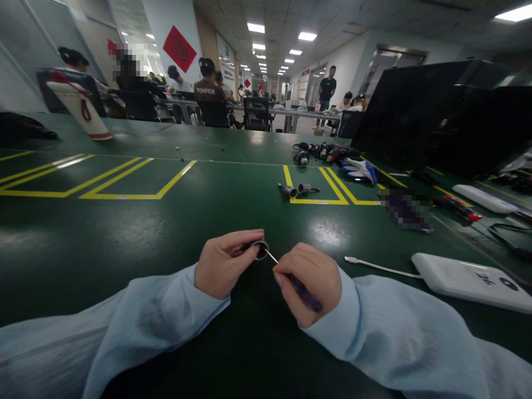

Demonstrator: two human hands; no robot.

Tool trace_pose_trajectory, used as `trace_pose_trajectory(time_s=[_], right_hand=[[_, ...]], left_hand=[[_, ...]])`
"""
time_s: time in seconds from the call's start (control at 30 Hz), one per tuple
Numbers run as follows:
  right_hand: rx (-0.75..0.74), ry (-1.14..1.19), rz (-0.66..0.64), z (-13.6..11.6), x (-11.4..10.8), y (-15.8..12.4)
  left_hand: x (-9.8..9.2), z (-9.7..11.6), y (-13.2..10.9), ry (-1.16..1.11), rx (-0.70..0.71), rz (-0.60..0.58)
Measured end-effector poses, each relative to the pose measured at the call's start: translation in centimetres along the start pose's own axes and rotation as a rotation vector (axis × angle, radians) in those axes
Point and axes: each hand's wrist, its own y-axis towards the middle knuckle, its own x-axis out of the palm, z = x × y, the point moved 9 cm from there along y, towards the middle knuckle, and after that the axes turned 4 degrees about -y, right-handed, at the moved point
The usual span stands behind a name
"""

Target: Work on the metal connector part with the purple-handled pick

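Observation:
My left hand [226, 263] pinches a small dark metal ring-shaped part [261, 249], its round opening turned toward my right. Fingers cover the rest of that part, so its full shape is hidden. In my right hand [310, 277] is a screwdriver [305, 292] with a dark purple handle and a thin metal shaft. The shaft's tip reaches into the ring's opening; whether it touches anything inside, I cannot tell. Beyond my hands, two grey metal socket-like pieces with thin shanks [287, 190] lie side by side on the green table [233, 216].
A white power bank [469, 280] with a short cable lies to the right. Behind it are a red-and-black screwdriver [459, 208], a blue-and-white glove [359, 170] and a heap of dark metal parts [318, 151]. Black monitors [419, 111] stand back right; a white cup [81, 105] stands back left.

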Motion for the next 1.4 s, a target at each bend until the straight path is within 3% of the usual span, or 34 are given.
trace_pose_trajectory(time_s=[0.13,0.23,0.37,0.63,0.83,0.93,1.2,1.4], right_hand=[[0.1,0.073,0.092,1.0,-0.8,0.2],[0.033,0.057,0.129,0.6,-1.2,0.2],[-0.132,-0.083,0.052,-0.9,-0.2,0.0],[-0.079,-0.128,0.103,-1.0,-0.1,0.5],[0.222,0.036,0.325,2.3,-2.6,0.9],[0.344,0.111,0.372,3.5,-3.3,0.8],[0.291,0.118,0.468,2.3,-4.9,0.5],[0.223,0.106,0.468,1.4,-5.1,0.6]], left_hand=[[0.0,0.0,0.1,0.019,-0.004,0.004],[0.0,0.1,0.1,0.032,0.001,0.001],[0.0,0.3,0.0,0.039,0.022,-0.011],[0.2,0.8,0.1,0.099,0.072,0.024],[2.2,0.3,-0.7,-0.035,-0.132,-0.175],[2.6,0.7,-1.1,-0.09,-0.143,-0.234],[2.5,2.5,-1.5,0.112,-0.01,-0.317],[2.6,2.9,-2.0,0.122,0.053,-0.353]])
